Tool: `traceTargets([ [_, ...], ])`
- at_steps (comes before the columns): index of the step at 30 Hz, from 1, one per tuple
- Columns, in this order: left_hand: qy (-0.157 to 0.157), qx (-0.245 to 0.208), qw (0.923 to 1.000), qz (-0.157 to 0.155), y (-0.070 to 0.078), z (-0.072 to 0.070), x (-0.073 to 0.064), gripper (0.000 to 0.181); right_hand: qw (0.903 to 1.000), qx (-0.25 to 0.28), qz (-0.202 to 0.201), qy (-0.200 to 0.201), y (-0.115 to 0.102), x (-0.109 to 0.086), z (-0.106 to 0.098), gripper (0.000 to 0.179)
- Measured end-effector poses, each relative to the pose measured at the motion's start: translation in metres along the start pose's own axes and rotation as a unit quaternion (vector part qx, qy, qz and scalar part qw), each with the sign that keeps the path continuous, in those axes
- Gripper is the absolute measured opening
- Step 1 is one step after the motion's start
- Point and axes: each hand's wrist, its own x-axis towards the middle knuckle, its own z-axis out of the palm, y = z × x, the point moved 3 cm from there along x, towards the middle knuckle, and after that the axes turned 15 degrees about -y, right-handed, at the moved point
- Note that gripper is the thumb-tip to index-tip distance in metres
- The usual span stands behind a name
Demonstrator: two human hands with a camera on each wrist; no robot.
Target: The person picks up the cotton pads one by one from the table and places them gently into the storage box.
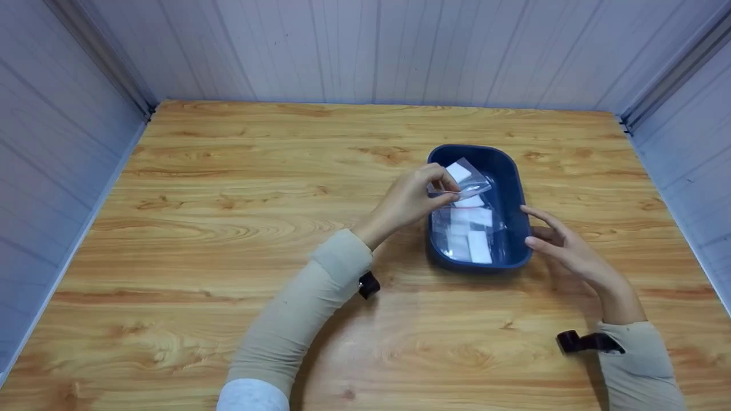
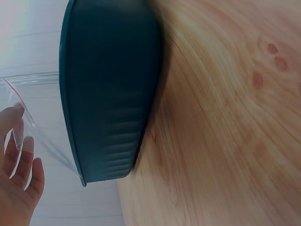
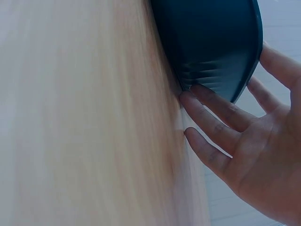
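Observation:
A dark blue rectangular bin (image 1: 517, 188) stands on the wooden table, right of the middle. Over its opening my left hand (image 1: 412, 195) pinches the edge of a clear zip bag (image 1: 475, 178) that has a white piece inside. The same bag (image 2: 28, 117) shows a red seal line in the left wrist view. Lower in the bin lie more clear bags (image 1: 457, 228) with white pieces, overlapping, so their number is unclear. My right hand (image 1: 574, 257) touches the bin's right side with spread, slightly bent fingers; in the right wrist view fingertips (image 3: 197, 89) reach its lower wall.
The wood-grain table (image 1: 228, 228) runs back to a pale panelled wall (image 1: 342, 51), with side walls left and right. Small black wrist devices (image 1: 369, 285) sit by both beige sleeves.

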Motion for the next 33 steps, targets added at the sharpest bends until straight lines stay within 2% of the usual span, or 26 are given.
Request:
traceTargets([
  [8, -0.007, 0.013, 0.9999, -0.004, -0.004, 0.009, 0.01, 0.01, 1.0, 0.003, 0.006, -0.001, 0.0, 0.0, 0.0, 0.06],
  [12, -0.004, 0.011, 0.9999, 0.0, -0.006, 0.013, 0.015, 0.009, 1.0, 0.003, -0.001, -0.001, 0.0, 0.0, 0.001, 0.059],
  [20, -0.007, 0.007, 0.9999, -0.01, -0.012, 0.017, 0.02, 0.009, 1.0, 0.001, -0.001, 0.001, 0.0, 0.0, 0.001, 0.06],
  [33, -0.013, -0.005, 0.9998, 0.014, -0.016, 0.022, 0.024, 0.017, 1.0, -0.001, -0.002, -0.004, 0.001, 0.0, 0.0, 0.059],
])
